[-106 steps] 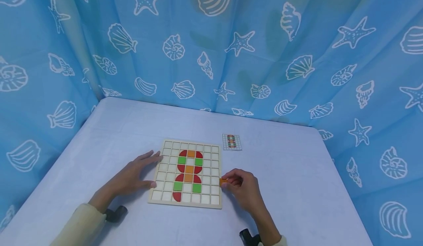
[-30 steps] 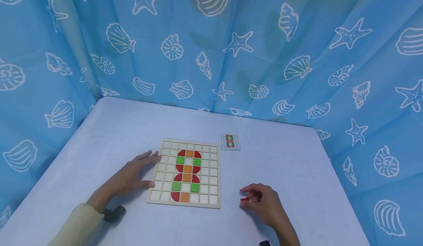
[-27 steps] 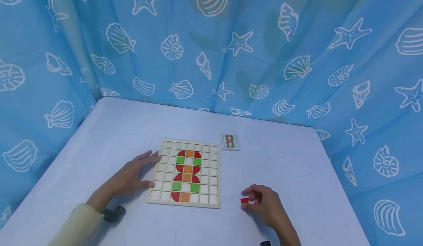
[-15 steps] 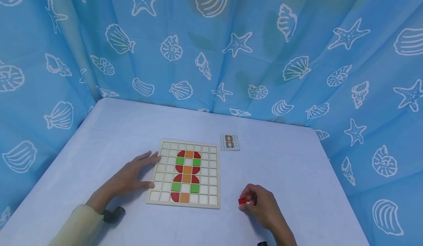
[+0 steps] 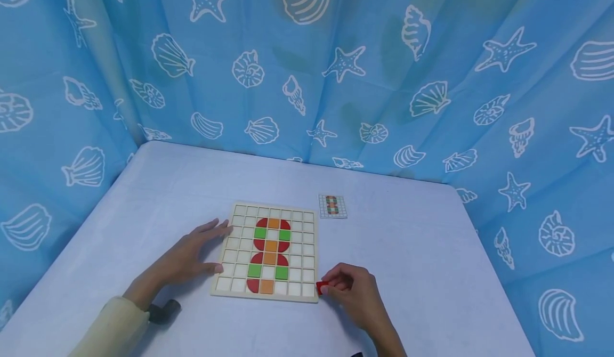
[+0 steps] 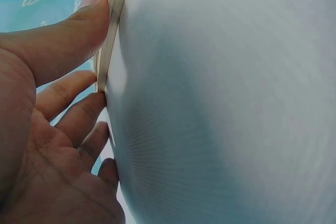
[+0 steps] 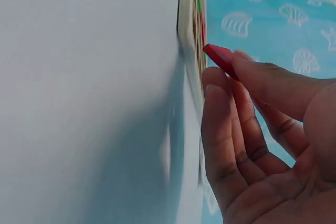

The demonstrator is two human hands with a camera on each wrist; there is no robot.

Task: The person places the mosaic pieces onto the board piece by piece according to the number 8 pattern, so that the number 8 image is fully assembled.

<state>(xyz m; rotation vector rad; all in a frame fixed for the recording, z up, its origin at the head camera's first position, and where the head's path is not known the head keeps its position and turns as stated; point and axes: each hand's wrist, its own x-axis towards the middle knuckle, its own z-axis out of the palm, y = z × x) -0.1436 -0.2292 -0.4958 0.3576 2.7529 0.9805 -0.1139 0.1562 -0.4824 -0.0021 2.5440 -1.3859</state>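
A square wooden grid board (image 5: 303,250) lies on the table in the head view. Red rounded tiles, green squares and orange squares (image 5: 266,286) fill part of its middle columns. My left hand (image 5: 184,258) rests along the board's left edge, fingers spread and fairly straight; in the left wrist view its thumb (image 6: 86,19) touches the rim. Between thumb and fingers my right hand (image 5: 354,293) pinches a red tile (image 5: 321,287) at the board's lower right edge. The right wrist view shows this red tile (image 7: 223,60) tilted, just by the board's side.
A small printed pattern card (image 5: 332,207) lies beyond the board's upper right corner. White cloth covers the table (image 5: 408,240), and a blue shell-print curtain (image 5: 307,69) hangs behind and at both sides. A dark wrist device (image 5: 164,312) sits under the left wrist.
An orange tile has come to lie in the board's bottom row. My right hand has since picked up a red tile and moved left with it to the board's edge. The left hand stays put.
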